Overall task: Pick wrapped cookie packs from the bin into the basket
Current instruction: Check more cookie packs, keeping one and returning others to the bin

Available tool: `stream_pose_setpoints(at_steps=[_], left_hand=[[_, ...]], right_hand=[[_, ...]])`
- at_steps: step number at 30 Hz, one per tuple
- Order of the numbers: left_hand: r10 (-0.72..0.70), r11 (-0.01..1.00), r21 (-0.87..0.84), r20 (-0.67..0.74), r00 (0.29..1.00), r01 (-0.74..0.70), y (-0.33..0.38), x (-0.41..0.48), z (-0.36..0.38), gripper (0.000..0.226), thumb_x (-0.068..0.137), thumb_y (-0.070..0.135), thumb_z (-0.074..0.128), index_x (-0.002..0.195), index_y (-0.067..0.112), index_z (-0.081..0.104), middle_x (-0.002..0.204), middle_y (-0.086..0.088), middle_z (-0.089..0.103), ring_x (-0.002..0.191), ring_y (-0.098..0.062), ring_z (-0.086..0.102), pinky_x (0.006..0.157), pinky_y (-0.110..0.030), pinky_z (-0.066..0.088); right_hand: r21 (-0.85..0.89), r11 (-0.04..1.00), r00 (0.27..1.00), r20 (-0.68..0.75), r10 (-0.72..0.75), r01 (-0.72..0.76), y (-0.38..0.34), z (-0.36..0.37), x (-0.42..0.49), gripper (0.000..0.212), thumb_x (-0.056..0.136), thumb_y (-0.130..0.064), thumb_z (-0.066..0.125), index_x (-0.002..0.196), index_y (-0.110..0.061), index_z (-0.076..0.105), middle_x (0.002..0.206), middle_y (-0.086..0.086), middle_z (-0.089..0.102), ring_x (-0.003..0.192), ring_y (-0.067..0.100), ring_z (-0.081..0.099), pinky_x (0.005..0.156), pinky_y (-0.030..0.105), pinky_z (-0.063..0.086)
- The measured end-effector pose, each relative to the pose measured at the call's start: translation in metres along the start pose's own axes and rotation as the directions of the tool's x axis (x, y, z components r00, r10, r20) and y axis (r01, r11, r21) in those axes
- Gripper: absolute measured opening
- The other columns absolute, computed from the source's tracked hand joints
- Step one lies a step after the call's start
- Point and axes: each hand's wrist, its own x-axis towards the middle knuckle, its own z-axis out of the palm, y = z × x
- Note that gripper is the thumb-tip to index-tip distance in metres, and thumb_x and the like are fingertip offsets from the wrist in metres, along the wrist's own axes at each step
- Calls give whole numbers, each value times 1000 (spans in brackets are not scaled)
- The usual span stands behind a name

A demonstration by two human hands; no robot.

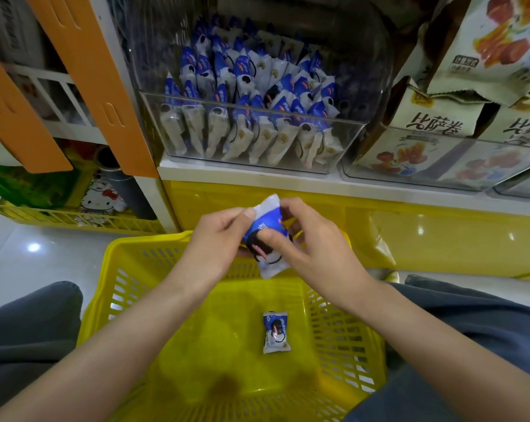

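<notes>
Both hands meet just above the middle of the view and share one wrapped cookie pack, blue and white with a dark cookie printed on it, which hangs over the far rim of the yellow basket, apart from its floor. The left hand comes in from seven o'clock and pinches the pack's upper left edge between thumb and curled fingers. The right hand comes in from four o'clock; its thumb presses on the front of the wrapper and its fingers curl round behind. At six o'clock from the held pack, a second pack lies flat on the basket floor, well apart from the walls. At twelve o'clock, a clear bin stands on a white shelf and is crowded with the same packs, mostly upright in rows. At two o'clock, a neighbouring clear bin holds snack bags with printed fruit. Grey-trousered knees flank the basket at eight and four o'clock.
</notes>
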Motion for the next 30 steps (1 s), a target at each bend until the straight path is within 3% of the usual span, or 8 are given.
stream_pose_setpoints(at_steps=[4,8,10,13,17,21,26,30], left_hand=[[65,990,124,11,998,-66,0,-2,4,30,95,17,45,85,-7,60,76,-18,57,72,-20,52,68,-45,49],[-19,1000,-12,19,1000,20,6,-5,7,11,88,16,58,95,8,60,69,3,65,59,-3,59,54,-17,45],[-63,998,-18,51,997,64,7,-5,9,18,85,18,63,101,9,60,84,-4,69,61,0,60,50,-12,43],[-36,999,-20,16,999,36,12,-5,7,23,86,16,62,106,7,61,103,-11,67,76,-3,62,61,-9,46],[22,1000,3,5,1000,-22,19,-4,3,23,85,15,64,107,13,59,106,-7,64,83,-5,58,75,-17,47],[64,996,63,35,997,-66,27,-3,1,22,83,13,65,100,19,54,98,0,62,81,-9,58,75,-21,47],[173,985,-24,0,985,-173,46,1,-7,24,85,13,62,101,27,51,98,11,61,88,-3,60,81,-17,47],[218,968,-115,-74,973,-225,65,2,-21,15,87,18,60,91,30,52,92,19,62,86,4,60,77,-10,45]], right_hand=[[195,975,992,-49,119,-107,1,-2,4,18,90,-32,55,91,-16,62,79,1,67,69,19,61,64,40,51],[401,898,970,-77,231,-182,2,-3,8,16,92,-18,53,85,-8,63,74,2,66,64,10,61,54,25,50],[538,810,945,-73,318,-231,2,-5,11,20,93,-16,51,88,0,61,73,2,68,62,10,63,49,24,51],[620,755,947,-59,315,-213,-1,-8,13,20,96,-17,46,86,-10,61,69,-5,70,60,7,66,49,21,53],[577,807,960,-137,246,-124,-8,-13,15,25,96,-20,43,83,-10,61,72,-2,69,66,8,66,53,20,52],[383,924,964,-240,119,-19,-12,-20,16,22,94,-22,48,82,-12,63,77,6,63,73,20,58,65,32,49],[364,923,960,-279,-24,129,-33,-38,37,11,90,-19,53,93,-20,63,86,-11,66,79,3,62,71,19,52],[158,963,948,-269,-169,216,-48,-64,80,17,93,-14,52,101,-26,61,94,-14,65,84,-3,61,76,12,48]])
